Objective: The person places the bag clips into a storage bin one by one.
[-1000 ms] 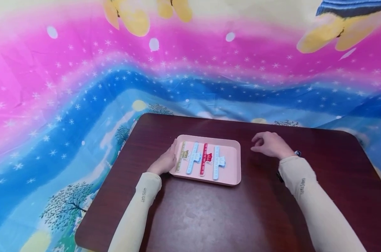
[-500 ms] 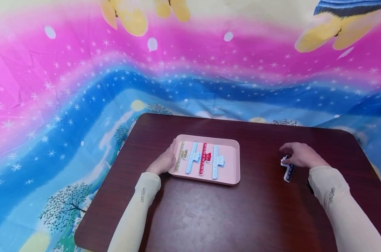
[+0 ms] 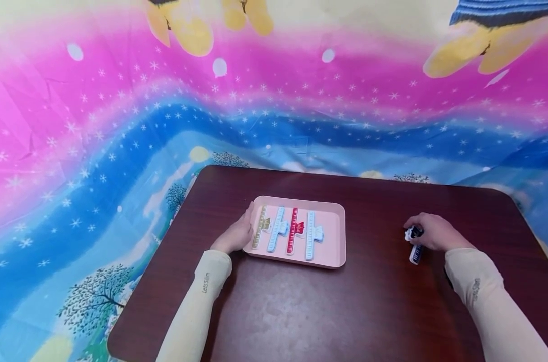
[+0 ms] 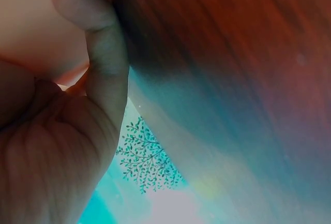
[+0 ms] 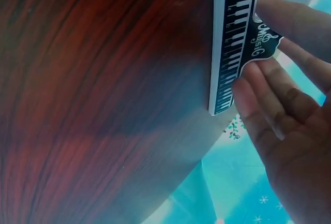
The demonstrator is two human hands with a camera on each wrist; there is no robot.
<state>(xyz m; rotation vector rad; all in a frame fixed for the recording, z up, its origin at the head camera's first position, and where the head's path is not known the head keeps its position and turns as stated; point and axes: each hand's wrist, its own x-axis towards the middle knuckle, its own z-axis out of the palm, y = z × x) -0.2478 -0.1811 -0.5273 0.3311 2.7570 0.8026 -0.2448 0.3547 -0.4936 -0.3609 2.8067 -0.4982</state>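
Right hand now pinches black piano-key clip at table's 3 o'clock, having just reached it | left hand, fingers straight, steadies pink tray | pickup starting.

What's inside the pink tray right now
Four long clips lie side by side in the pink tray: a gold clip, a light blue clip, a red clip and another light blue clip. Nothing covers them.
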